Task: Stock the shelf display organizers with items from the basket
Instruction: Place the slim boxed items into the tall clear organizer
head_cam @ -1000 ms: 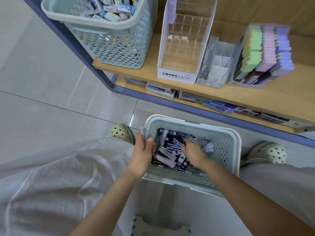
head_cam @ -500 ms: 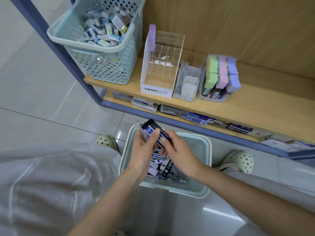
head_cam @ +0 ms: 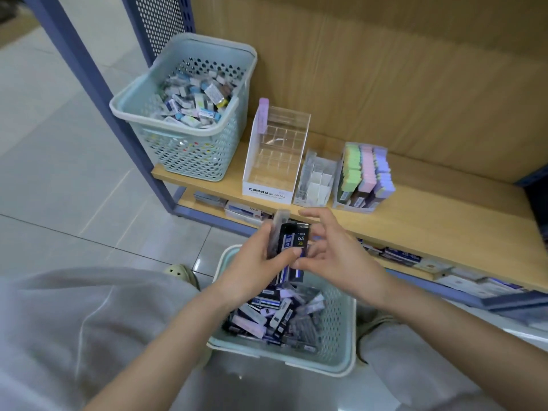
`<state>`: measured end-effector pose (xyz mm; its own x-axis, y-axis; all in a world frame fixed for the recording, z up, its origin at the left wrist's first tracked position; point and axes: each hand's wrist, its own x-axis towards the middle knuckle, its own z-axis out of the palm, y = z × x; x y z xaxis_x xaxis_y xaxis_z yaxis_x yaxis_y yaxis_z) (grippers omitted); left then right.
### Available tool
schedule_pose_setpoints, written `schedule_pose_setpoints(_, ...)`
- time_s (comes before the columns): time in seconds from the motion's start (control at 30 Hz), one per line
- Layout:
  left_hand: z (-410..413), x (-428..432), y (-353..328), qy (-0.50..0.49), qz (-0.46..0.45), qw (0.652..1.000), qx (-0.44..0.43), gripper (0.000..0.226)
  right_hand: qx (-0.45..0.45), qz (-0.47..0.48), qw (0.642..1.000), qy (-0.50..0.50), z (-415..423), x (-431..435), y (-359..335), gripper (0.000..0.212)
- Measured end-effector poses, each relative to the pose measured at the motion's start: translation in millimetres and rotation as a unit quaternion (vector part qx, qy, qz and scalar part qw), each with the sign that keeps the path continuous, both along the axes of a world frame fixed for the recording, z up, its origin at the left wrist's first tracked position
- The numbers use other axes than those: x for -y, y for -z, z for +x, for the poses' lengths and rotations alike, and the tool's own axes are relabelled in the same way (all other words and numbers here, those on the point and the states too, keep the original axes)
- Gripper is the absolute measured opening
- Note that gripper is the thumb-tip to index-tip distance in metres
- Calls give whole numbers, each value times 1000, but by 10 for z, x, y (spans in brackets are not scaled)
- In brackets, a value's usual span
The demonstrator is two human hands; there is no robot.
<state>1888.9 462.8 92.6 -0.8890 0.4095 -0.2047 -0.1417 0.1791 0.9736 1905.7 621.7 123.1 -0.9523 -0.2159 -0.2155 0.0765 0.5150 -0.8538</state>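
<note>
Left hand (head_cam: 261,264) gripping lead cases (head_cam: 292,240); right hand (head_cam: 336,258) splaying alongside, perhaps touching. MONO organizer (head_cam: 268,191) sitting empty; basket (head_cam: 338,327) brimming.

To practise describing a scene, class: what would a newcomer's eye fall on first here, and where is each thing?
The left hand grips a stack of small dark lead cases at centre, above a pale teal perforated plastic basket of similar cases on the floor. On the wooden shelf behind stand an empty clear MONO display organizer and rows of green, pink and purple pastel packs.
</note>
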Motion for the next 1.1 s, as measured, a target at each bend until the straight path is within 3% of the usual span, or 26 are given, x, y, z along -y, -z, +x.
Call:
schedule_pose_setpoints(0.07, -93, -28, -58, 17, 0, 1000, -14, 40, -21, 26, 999, -17, -75, -30, -99, 64)
schedule_pose_setpoints(0.17, -259, -72, -115, -17, -12, 999, -43, 30, -74, 74, 994, -29, -245, -114, -171, 42)
schedule_pose_setpoints(0.3, -486, -103, -176, -94, -35, 992, -72, 15, -122, 106, 985, 61, -598, -342, -96, 20)
schedule_pose_setpoints(0.5, -845, -45, -139, -168, -38, 984, -55, 22, -140, 40, 980, 132, -1046, -417, -84, 12)
schedule_pose_setpoints(0.73, -1156, 20, -33, -228, -17, 973, -42, 21, -270, 60, 948, 159, -1837, -156, -155, 15)
schedule_pose_setpoints(0.9, -1323, 79, -29, -214, -18, 975, -49, 13, -278, 102, 943, 152, -2398, 25, -82, 9)
schedule_pose_setpoints(1.1, -1458, 173, -33, -207, -38, 976, -63, 26, -221, 204, 949, 94, -2753, 144, 155, 14)
